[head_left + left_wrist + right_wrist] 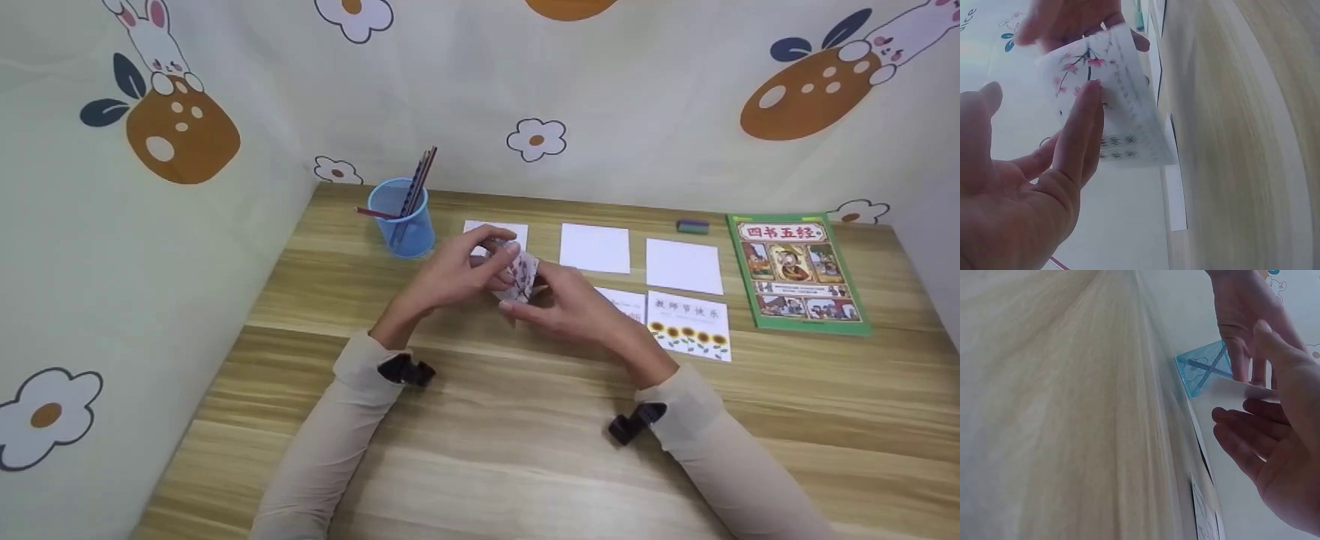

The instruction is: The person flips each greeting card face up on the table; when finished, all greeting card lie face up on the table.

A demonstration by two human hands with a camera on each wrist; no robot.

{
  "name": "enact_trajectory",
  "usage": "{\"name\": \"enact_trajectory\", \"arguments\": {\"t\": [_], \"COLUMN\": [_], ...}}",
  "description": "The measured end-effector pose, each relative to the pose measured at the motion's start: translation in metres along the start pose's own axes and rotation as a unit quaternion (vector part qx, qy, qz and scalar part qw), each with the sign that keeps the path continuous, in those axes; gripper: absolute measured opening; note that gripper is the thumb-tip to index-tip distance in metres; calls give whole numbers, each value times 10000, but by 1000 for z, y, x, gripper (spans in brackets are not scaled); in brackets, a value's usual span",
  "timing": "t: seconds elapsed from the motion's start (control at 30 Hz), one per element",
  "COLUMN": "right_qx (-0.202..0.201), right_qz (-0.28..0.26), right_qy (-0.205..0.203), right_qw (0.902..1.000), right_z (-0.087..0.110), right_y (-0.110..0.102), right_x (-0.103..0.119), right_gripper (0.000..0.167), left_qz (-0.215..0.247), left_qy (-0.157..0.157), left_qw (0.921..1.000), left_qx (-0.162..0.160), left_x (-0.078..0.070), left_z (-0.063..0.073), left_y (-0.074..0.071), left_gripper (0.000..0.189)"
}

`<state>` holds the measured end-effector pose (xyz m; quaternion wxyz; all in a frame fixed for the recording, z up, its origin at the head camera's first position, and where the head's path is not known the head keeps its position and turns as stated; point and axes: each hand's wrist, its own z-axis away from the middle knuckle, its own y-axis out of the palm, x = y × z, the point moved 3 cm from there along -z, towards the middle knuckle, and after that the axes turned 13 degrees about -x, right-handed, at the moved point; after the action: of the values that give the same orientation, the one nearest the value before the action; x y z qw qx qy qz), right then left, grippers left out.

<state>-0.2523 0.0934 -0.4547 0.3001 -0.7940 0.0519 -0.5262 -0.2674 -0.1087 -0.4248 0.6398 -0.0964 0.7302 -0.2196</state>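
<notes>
A white card printed with pink blossoms and dark writing [1120,107] is held up off the table between both hands. My left hand [466,270] reaches in from the left; its fingertips [1090,93] touch the card's printed face, and its thumb stands apart from the card. At the card's other side, my right hand [566,304] holds it, with some fingers behind it. In the right wrist view the card [1241,389] appears nearly edge-on, above the right hand's fingers. Part of the card is hidden by the fingers.
Blank white cards [595,248] lie behind the hands, with a sunflower card [688,326] in front of them. A blue mesh pen cup [411,232] with pencils stands at the left. A green-bordered book [799,274] and a small eraser-like block [692,226] are at the right.
</notes>
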Motion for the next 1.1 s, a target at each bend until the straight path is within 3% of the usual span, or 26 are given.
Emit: {"name": "enact_trajectory", "arguments": {"t": [0.07,0.13,0.27,0.4,0.63,0.87,1.0,1.1], "right_qx": [-128,-210,-194,-199,-310,49,287,403], "right_qz": [61,9,-372,-268,891,1598,1854,1942], "right_qy": [10,5,69,59,-302,-365,-238,-180], "right_qw": [9999,9998,9991,9994,9951,9865,9820,9800], "right_z": [0,-1,-2,-2,1,4,6,7], "right_y": [-1,-2,-2,-2,-2,2,4,4], "right_x": [0,-1,-3,-5,-6,-7,-8,-9], "right_gripper": [40,34,35,48,46,34,36,43], "left_qz": [51,-209,-1275,-1799,-1989,-2500,-2559,-2576], "left_qy": [151,416,886,723,339,153,-121,-128], "left_qw": [9999,9989,9873,9805,9794,9680,9662,9657], "left_qx": [-12,-67,-321,-320,107,141,281,297], "left_x": [1,2,5,10,18,24,27,28], "left_z": [-1,-2,-4,-3,-4,-3,-1,0], "left_y": [0,-1,-4,-3,1,3,5,5], "left_gripper": [44,38,34,30,28,30,28,25]}}
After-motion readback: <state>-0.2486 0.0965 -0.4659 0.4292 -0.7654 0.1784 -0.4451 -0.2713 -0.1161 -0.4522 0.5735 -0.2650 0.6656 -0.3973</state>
